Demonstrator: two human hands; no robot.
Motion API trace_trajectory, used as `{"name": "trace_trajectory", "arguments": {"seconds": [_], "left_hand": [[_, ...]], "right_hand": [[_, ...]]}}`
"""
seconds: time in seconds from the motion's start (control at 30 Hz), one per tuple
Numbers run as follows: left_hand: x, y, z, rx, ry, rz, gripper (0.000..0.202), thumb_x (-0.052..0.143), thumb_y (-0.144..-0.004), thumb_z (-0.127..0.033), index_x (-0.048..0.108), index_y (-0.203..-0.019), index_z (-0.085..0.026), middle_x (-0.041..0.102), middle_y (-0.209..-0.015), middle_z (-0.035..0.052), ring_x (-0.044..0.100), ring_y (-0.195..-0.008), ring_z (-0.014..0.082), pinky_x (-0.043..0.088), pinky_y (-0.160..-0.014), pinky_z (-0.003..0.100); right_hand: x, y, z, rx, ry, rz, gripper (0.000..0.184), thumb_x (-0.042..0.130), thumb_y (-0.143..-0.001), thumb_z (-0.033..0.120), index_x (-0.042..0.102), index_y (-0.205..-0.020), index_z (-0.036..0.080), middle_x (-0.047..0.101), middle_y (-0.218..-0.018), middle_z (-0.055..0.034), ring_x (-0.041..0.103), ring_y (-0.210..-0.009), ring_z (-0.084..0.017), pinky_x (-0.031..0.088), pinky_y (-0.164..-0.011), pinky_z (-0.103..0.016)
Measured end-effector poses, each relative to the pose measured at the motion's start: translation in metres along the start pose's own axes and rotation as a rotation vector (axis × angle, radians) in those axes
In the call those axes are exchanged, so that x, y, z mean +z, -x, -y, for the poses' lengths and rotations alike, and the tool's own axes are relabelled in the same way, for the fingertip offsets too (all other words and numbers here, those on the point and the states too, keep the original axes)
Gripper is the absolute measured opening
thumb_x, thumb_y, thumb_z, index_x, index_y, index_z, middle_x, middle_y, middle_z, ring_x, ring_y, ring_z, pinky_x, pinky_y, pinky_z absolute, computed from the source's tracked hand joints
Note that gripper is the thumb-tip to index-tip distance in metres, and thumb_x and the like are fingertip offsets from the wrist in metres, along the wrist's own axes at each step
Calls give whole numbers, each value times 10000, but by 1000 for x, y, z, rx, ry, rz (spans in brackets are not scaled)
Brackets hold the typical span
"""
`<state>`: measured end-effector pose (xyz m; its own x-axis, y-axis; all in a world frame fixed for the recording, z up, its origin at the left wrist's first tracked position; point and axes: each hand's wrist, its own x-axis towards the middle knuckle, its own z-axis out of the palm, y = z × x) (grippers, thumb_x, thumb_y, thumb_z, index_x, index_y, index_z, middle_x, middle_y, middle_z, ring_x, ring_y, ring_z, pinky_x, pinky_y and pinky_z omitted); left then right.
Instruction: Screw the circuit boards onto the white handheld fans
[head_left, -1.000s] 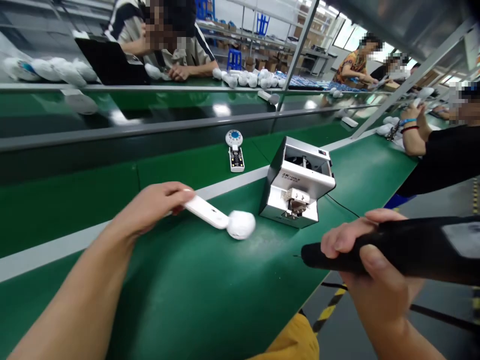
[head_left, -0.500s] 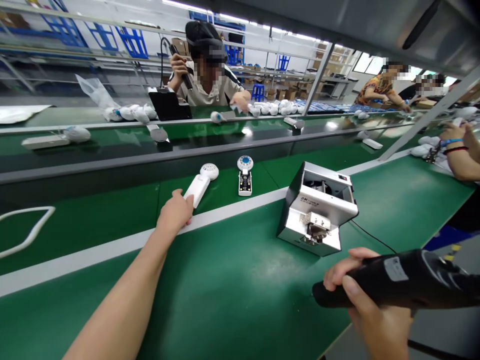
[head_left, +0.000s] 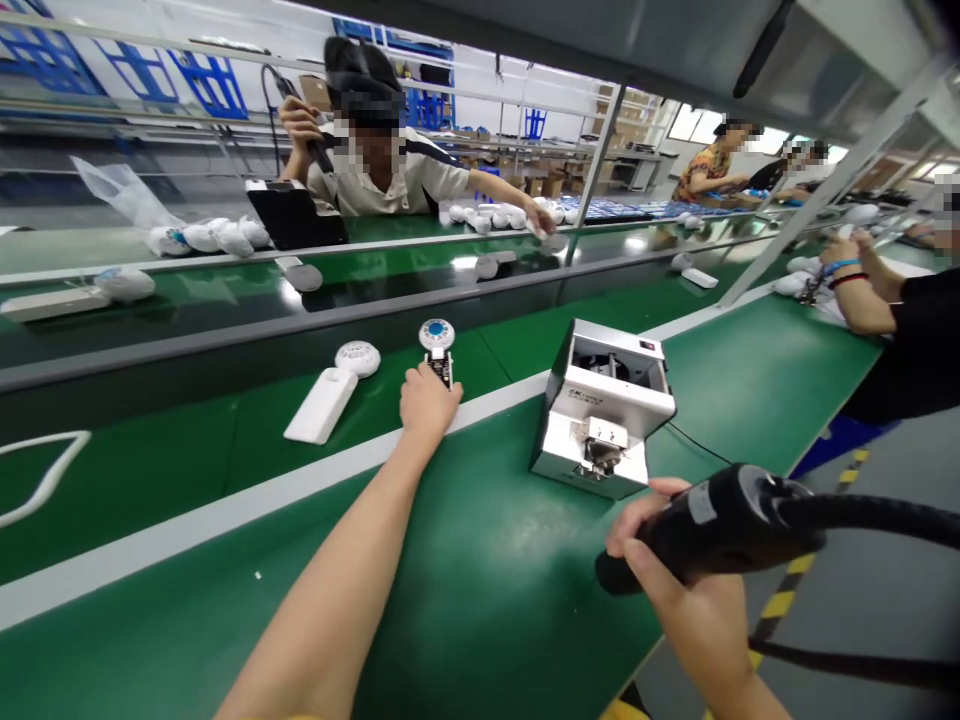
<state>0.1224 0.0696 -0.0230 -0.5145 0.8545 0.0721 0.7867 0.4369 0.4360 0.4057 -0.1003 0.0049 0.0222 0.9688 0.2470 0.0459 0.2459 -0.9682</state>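
Note:
My left hand (head_left: 430, 402) is closed around the lower end of a small handheld fan (head_left: 436, 335) with a blue centre and a bare circuit board. Its fingers cover most of the board. Left of it lies a white handheld fan (head_left: 321, 405) with its handle toward me. My right hand (head_left: 686, 590) grips a thick black electric screwdriver (head_left: 727, 530) above the front edge of the bench, its tip pointing left. Between the hands stands a silver screw feeder (head_left: 607, 425) on the green bench (head_left: 480, 600).
A white loop (head_left: 79, 460) lies at the left. Beyond the grey rail (head_left: 345, 318), more white fans (head_left: 301, 275) lie on the conveyor. Across it a co-worker (head_left: 390, 170) holds a black tool. Another person's arms (head_left: 862, 290) are at the right. A slanted post (head_left: 787, 220) rises there.
My left hand has let go of the white fan and moved right onto the fan with the circuit board. The white fan lies freely. The co-worker opposite has stretched an arm out to the right.

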Motion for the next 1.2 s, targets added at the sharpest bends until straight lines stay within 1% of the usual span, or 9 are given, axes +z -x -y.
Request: {"name": "trace_trajectory", "arguments": {"seconds": [0.07, 0.13, 0.2, 0.37, 0.5, 0.63, 0.73, 0.93, 1.2], "left_hand": [[-9, -6, 10, -3, 14, 39, 531, 610, -872, -337, 587, -1298, -19, 619, -1257, 282, 637, -1162, 423, 508, -977, 484], [-23, -4, 29, 39, 39, 100, 476, 596, -859, -332, 645, -1266, -90, 678, -1206, 204, 656, -1148, 382, 514, -988, 439], [-37, 7, 52, 81, 53, 129, 540, 617, -825, -349, 635, -1327, -150, 677, -1249, 151, 632, -1202, 366, 497, -1031, 426], [-57, 72, 110, 334, 198, 215, 594, 589, -848, -525, 591, -1402, -309, 662, -1273, 58, 644, -1161, 336, 532, -980, 417], [-48, 121, 128, 548, 282, 370, 516, 562, -911, -521, 564, -1402, -364, 658, -1236, 48, 654, -1093, 292, 543, -926, 379], [-31, 142, 108, 784, 200, 490, 547, 595, -930, -434, 506, -1459, -325, 648, -1261, 79, 621, -1108, 295, 531, -933, 399], [-23, 145, 75, 884, 117, 523, 496, 600, -950, -409, 530, -1431, -311, 611, -1332, 91, 590, -1124, 301, 520, -945, 425], [-12, 147, 16, 1044, 50, 591, 499, 622, -950, -319, 526, -1437, -271, 623, -1264, 97, 559, -1071, 296, 510, -915, 427], [-1, 144, 17, 1009, 282, 678, 436, 644, -945, -319, 537, -1363, -257, 613, -1279, 80, 548, -1126, 278, 485, -977, 427]], "right_hand": [[0, 0, 0, -24, -26, 41, 376, 725, -914, 247, 484, -1196, 308, 667, -832, 36, 668, -762, -182, 530, -755, -341], [2, -3, 2, -62, -64, 76, 370, 717, -906, 208, 487, -1179, 306, 674, -818, 39, 673, -752, -183, 537, -731, -341], [2, -7, 6, -100, -104, 74, 359, 707, -897, 168, 496, -1157, 300, 673, -783, 48, 663, -683, -173, 536, -666, -327], [-5, -31, 27, -206, -147, -61, 301, 680, -901, 149, 511, -1113, 280, 666, -718, 57, 633, -566, -175, 537, -576, -338], [-8, -59, 49, -302, -133, -180, 412, 728, -856, 178, 532, -1210, 256, 662, -695, 50, 625, -567, -194, 546, -612, -386], [5, -79, 61, -388, -178, -211, 360, 735, -849, 211, 558, -1159, 253, 646, -676, 58, 613, -540, -179, 537, -575, -367], [16, -88, 63, -447, -198, -236, 266, 723, -847, 221, 541, -1038, 259, 633, -657, 67, 616, -525, -175, 545, -569, -369], [25, -97, 60, -491, -161, -253, 230, 687, -851, 241, 505, -987, 277, 600, -664, 83, 606, -508, -162, 555, -577, -373], [36, -98, 59, -465, -141, -259, 248, 722, -807, 233, 524, -946, 291, 588, -618, 76, 565, -478, -169, 527, -512, -368]]}}
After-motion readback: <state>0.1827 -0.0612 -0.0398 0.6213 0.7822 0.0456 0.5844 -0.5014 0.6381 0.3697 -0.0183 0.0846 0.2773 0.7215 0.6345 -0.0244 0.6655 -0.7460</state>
